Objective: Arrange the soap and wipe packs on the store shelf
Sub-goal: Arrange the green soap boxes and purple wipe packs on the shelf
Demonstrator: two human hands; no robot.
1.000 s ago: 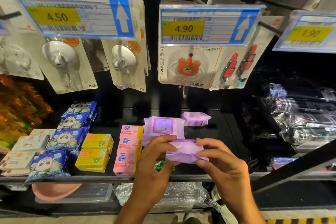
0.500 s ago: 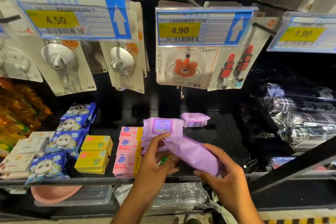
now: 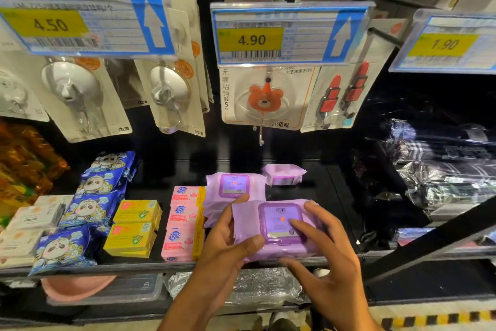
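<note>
- The front wipe pack (image 3: 273, 220), purple with its lid label facing up, sits at the front lip of the shelf (image 3: 107, 266), at 6 o'clock in the view. I cannot tell whether its underside already rests on the shelf.
- The left hand (image 3: 228, 244) has its grip closed on the pack's left end, with the thumb over the near edge and the fingers behind the far corner.
- The right hand (image 3: 330, 263) grips the right end, with spread fingers lying on the lid and top film and the thumb along the near underside.
- A second wipe pack (image 3: 233, 185) lies label up at 11 o'clock from the held one, and the held pack overlaps its near edge.
- A third wipe pack (image 3: 284, 175) lies further back at 12 to 1 o'clock, apart from both and not label up.
- Done, by the look of it: the pink soap boxes (image 3: 185, 223) stand in a neat file just beside the held pack at 9 o'clock. Further toward 9 o'clock come the yellow soap boxes (image 3: 134, 226), the blue panda packs (image 3: 91, 201) and the pale soap boxes (image 3: 26, 220).
- Left, in my judgement: set this pack down squarely in front of the second one. Then bring the stray third pack into the same row, label up.
</note>
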